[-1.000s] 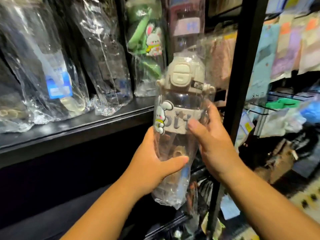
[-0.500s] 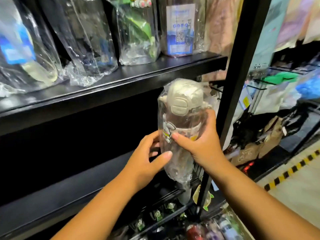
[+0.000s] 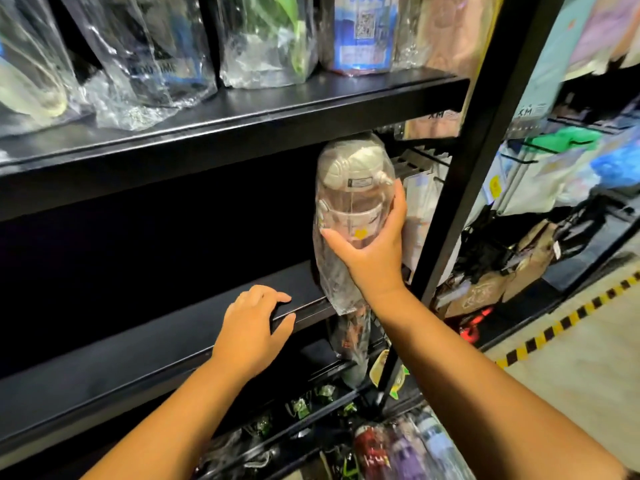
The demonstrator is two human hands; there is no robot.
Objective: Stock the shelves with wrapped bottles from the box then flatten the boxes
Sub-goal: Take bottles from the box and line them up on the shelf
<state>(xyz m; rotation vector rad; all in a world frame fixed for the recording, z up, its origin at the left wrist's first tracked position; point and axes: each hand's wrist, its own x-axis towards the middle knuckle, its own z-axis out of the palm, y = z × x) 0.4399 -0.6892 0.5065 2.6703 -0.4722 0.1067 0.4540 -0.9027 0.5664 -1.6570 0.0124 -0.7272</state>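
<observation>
A clear bottle with a cream lid, wrapped in clear plastic (image 3: 349,188), stands upright at the right end of the dark middle shelf (image 3: 166,327). My right hand (image 3: 372,251) grips its body from the front, thumb on the left, fingers round the right side. The wrap's loose tail hangs over the shelf's front edge. My left hand (image 3: 254,329) rests on that front edge to the left of the bottle, fingers lightly bent and holding nothing. The box is not in view.
The upper shelf (image 3: 277,109) carries several wrapped bottles in a row. A black upright post (image 3: 485,161) stands just right of the bottle. Lower shelves hold more wrapped goods; hanging items and bags fill the right side, with a striped floor line (image 3: 568,320).
The bottle has moved up and back into the middle shelf at its right end. My left hand has let go of it and dropped onto the shelf's front edge.
</observation>
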